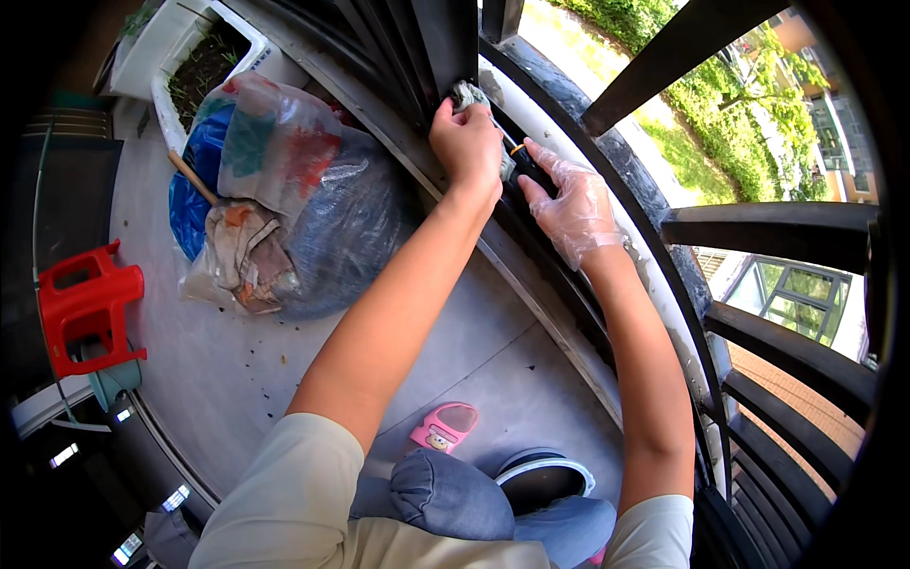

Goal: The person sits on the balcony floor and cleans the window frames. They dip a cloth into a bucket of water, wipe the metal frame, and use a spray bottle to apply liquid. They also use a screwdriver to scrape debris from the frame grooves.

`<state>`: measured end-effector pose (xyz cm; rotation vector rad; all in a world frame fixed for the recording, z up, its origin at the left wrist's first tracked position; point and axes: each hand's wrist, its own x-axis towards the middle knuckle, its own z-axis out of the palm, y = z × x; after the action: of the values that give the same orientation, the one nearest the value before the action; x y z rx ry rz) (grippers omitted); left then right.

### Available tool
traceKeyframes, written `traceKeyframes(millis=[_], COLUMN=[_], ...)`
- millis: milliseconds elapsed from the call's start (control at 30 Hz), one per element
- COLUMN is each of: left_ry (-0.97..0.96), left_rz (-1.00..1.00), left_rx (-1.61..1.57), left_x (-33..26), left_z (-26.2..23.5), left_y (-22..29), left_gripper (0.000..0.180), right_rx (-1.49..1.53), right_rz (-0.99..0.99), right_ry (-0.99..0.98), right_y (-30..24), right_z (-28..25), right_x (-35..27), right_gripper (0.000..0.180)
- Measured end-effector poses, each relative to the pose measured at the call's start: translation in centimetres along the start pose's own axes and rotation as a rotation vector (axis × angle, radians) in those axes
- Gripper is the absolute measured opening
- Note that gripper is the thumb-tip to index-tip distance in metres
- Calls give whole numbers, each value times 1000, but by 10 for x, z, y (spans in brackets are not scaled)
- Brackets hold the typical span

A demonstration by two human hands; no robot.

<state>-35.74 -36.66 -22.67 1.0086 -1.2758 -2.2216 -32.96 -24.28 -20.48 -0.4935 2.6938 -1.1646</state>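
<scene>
My bare left hand (464,147) is closed on a grey-green, crumpled rag (468,95) and presses it into the corner of the dark window frame (445,57). My right hand (574,204) wears a clear plastic glove and is just beside it. Between its thumb and fingers is a black tool handle (528,163) with a yellow-orange ring, set against the black frame track. The tool's working end is hidden near the rag, so I cannot tell its kind.
Black railing bars (768,228) line the right side. On the left are a large plastic bag (332,209) with a rag on it, a white planter (161,85) and a red stool (90,308). A pink slipper (445,427) and a dark bucket (545,484) are near my knees.
</scene>
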Motion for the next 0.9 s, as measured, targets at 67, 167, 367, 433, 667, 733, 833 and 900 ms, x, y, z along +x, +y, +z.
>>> traceKeyframes(millis=[67,167,367,433,667,733,833,900], left_ry=[-30,-67,-94,-104,-252,-329,-518,-646], left_rz=[31,74,195,224,401,375,248,150], left_rx=[18,25,95,147,228,264,264,215], left_x=[1,3,6,5,-29,-49,-76,-90], left_z=[-2,-6,-9,-10,-24,-22,-12,2], left_y=[-1,-5,-3,-1,9,19,31,31], left_gripper=[7,9,20,24,30,27,28,23], right_rx=[34,98,220,300,746,771,830,884], right_rz=[-35,-47,106,98,444,507,495,493], right_ry=[8,21,-21,5,-3,35,152,221], right_y=[4,7,5,8,-20,-33,-40,-43], right_z=[-2,-1,-2,0,-20,-33,-42,-49], right_x=[1,1,-3,-7,-63,-85,-119,-136], right_gripper=[43,43,45,46,48,48,50,50])
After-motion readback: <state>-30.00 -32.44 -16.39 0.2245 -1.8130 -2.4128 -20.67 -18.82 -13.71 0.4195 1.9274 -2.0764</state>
